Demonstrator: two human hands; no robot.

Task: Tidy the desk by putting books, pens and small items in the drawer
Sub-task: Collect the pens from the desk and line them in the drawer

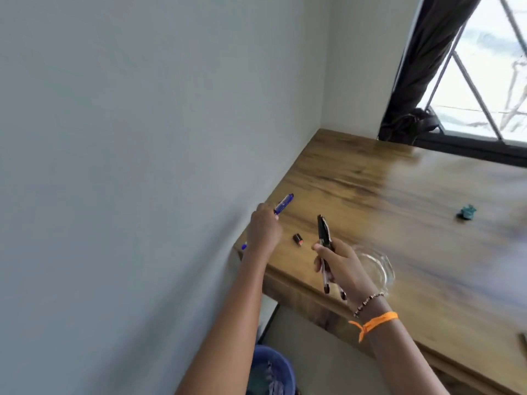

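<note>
My left hand [263,229] grips a blue pen [283,203] over the near left corner of the wooden desk [385,195], close to the wall. The pen's two ends stick out above and below my fist. My right hand [342,266] holds two black pens [324,235] together, caps pointing up, tips down past the desk's front edge. Between my hands a small black and orange item [297,239] lies on the desk. No drawer is in view.
A clear glass bowl [376,269] sits on the desk just behind my right hand. A small crumpled teal thing [466,212] lies farther right. A blue bin [271,372] stands on the floor under the desk corner. A window with a dark curtain [422,81] is at the back.
</note>
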